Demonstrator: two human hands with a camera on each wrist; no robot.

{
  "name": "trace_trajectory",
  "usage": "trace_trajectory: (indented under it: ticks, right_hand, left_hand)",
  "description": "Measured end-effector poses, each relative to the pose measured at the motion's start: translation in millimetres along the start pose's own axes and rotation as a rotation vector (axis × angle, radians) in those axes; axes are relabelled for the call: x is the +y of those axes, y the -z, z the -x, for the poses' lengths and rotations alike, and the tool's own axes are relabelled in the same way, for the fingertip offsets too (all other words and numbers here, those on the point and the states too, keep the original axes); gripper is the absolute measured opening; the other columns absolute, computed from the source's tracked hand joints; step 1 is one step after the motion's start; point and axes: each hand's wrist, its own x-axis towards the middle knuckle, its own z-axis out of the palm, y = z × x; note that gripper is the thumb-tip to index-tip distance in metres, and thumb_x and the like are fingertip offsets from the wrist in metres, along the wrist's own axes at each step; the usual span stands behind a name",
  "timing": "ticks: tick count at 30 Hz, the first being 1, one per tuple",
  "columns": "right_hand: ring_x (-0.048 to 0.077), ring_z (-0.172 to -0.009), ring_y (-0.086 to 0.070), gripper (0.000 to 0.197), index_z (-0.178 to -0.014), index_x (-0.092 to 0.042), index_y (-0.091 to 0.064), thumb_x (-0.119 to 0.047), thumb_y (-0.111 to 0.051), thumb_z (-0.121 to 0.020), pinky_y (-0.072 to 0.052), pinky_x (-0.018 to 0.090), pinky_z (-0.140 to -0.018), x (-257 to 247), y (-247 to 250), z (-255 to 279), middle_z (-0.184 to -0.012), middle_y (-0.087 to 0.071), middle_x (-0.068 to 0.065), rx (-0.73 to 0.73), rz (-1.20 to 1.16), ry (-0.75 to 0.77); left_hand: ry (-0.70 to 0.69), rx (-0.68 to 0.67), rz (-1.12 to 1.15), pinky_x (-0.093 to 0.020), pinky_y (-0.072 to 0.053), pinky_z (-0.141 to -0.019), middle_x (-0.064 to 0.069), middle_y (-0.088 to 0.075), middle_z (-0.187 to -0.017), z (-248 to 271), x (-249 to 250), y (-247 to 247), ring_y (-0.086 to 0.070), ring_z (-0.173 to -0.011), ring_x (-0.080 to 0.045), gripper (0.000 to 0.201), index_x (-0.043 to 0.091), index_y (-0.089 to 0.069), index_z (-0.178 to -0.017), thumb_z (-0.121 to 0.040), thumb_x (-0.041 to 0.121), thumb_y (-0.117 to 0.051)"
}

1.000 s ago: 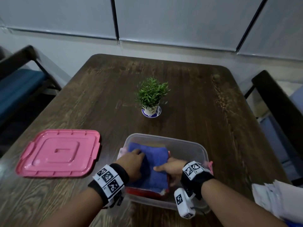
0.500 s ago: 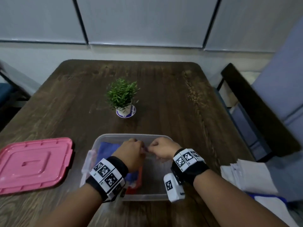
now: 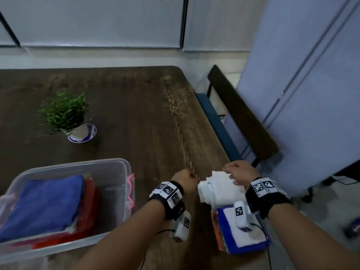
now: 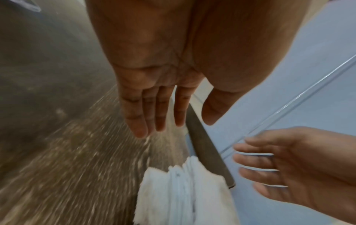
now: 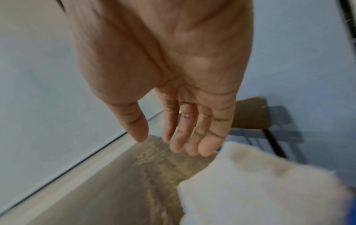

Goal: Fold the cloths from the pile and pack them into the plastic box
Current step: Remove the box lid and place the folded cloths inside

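The clear plastic box (image 3: 124, 166) sits at the lower left and holds a folded blue cloth (image 3: 44, 203) on top of red ones (image 3: 89, 201). The pile of cloths (image 3: 243, 244) lies by the table's right edge, with a white cloth (image 3: 220, 190) bunched on top. My left hand (image 3: 185, 180) hovers just left of the white cloth (image 4: 183, 190), fingers (image 4: 159, 115) straight and holding nothing. My right hand (image 3: 238, 173) is over the cloth's far edge. Its fingers (image 5: 192, 137) are relaxed and straight, just above the white cloth (image 5: 260, 190), gripping nothing.
A small potted plant (image 3: 66, 114) stands on the dark wooden table (image 3: 136, 114) behind the box. A dark chair (image 3: 243, 117) with a blue seat stands close against the table's right edge, beside a pale blue cabinet (image 3: 311, 75).
Both hands have left the box and moved right to the pile of cloths. My view has swung right, so the pink lid is out of sight.
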Motion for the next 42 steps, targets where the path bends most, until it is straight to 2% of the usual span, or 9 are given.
trace_trajectory:
  ticks: [2,5,8,12,17,24,28,32,42]
  right_hand:
    - [0.028,-0.093,-0.061,0.010,-0.092,-0.013,-0.070,-0.022,-0.072,-0.086,-0.044,0.034,-0.081,24.2,22.2,-20.1,-0.095,-0.066,0.008,0.041,0.071,-0.041]
    - [0.033,-0.132,-0.047,0.089,-0.148,-0.010,-0.039,-0.043,-0.080,-0.075,-0.041,0.039,-0.106,54.3,40.3,-52.4,-0.150,-0.043,0.011,-0.020,0.246,-0.248]
    - [0.031,-0.112,-0.061,0.119,-0.144,-0.010,-0.041,-0.056,-0.090,-0.046,-0.051,0.041,-0.094,76.8,42.9,-75.6,-0.137,-0.056,0.013,-0.193,0.336,-0.346]
    - [0.030,-0.092,-0.073,0.085,-0.115,-0.010,-0.065,-0.040,-0.099,-0.043,-0.060,0.045,-0.082,95.5,32.5,-89.0,-0.101,-0.076,0.010,-0.340,0.241,-0.349]
    - [0.023,-0.095,-0.071,0.105,-0.117,-0.020,-0.066,-0.059,-0.097,-0.025,-0.059,0.041,-0.087,105.5,15.3,-110.6,-0.104,-0.074,0.001,-0.338,0.255,-0.293]
    - [0.028,-0.096,-0.072,0.114,-0.127,-0.010,-0.061,-0.052,-0.100,-0.028,-0.058,0.046,-0.089,59.5,6.9,-110.4,-0.109,-0.073,0.008,-0.330,0.065,-0.193]
    - [0.040,-0.103,-0.069,0.070,-0.121,0.002,-0.064,-0.014,-0.091,-0.058,-0.051,0.059,-0.097,-10.8,5.9,-66.4,-0.109,-0.072,0.023,-0.381,-0.220,-0.072]
    - [0.040,-0.112,-0.065,0.055,-0.123,-0.003,-0.063,-0.015,-0.083,-0.073,-0.049,0.056,-0.100,-86.0,-18.2,-27.8,-0.117,-0.070,0.022,-0.507,-0.322,0.141]
    - [0.026,-0.096,-0.073,0.041,-0.112,-0.002,-0.069,-0.013,-0.085,-0.075,-0.059,0.039,-0.086,-210.2,-170.5,54.7,-0.106,-0.075,0.014,-0.611,-0.234,0.302]
  left_hand:
    - [0.054,-0.061,0.017,-0.027,-0.045,-0.078,-0.009,-0.066,-0.112,-15.9,4.2,-16.3,-0.062,-0.103,-0.027,0.032,0.013,-0.066,-0.111,-0.091,0.035,-0.054]
    - [0.116,-0.117,-0.030,-0.033,-0.052,-0.087,-0.009,-0.067,-0.116,-42.9,-2.5,-39.6,-0.064,-0.102,-0.029,0.033,0.015,-0.066,-0.110,-0.086,0.035,-0.053]
    - [0.104,-0.218,-0.070,-0.041,-0.050,-0.096,-0.008,-0.063,-0.125,-54.0,0.6,-53.6,-0.061,-0.110,-0.028,0.037,0.018,-0.063,-0.118,-0.087,0.035,-0.055]
    - [0.074,-0.246,0.057,-0.036,-0.048,-0.097,-0.006,-0.062,-0.121,-63.3,6.1,-66.0,-0.058,-0.109,-0.023,0.043,0.017,-0.058,-0.124,-0.086,0.037,-0.067]
    - [0.199,-0.225,0.254,-0.033,-0.057,-0.063,-0.007,-0.070,-0.105,-85.6,-5.6,-78.8,-0.069,-0.086,-0.025,0.050,0.022,-0.060,-0.114,-0.070,0.040,-0.071]
    - [0.261,-0.192,0.624,-0.038,-0.055,-0.065,-0.013,-0.073,-0.080,-73.7,-2.5,-51.6,-0.070,-0.077,-0.032,0.032,0.010,-0.072,-0.090,-0.063,0.028,-0.072]
    - [0.160,-0.102,0.705,-0.048,-0.059,-0.079,-0.008,-0.075,-0.098,-56.3,-2.4,1.1,-0.073,-0.087,-0.026,0.082,0.013,-0.064,-0.115,-0.045,0.046,-0.092]
    - [0.057,0.100,0.647,-0.040,-0.057,-0.086,0.002,-0.069,-0.111,0.2,-11.9,76.5,-0.069,-0.096,-0.017,0.101,0.020,-0.047,-0.123,-0.040,0.059,-0.089]
    - [-0.111,0.156,0.897,-0.044,-0.055,-0.090,-0.013,-0.068,-0.119,147.8,-114.3,185.9,-0.066,-0.108,-0.031,0.050,0.016,-0.053,-0.128,-0.083,-0.005,-0.065]
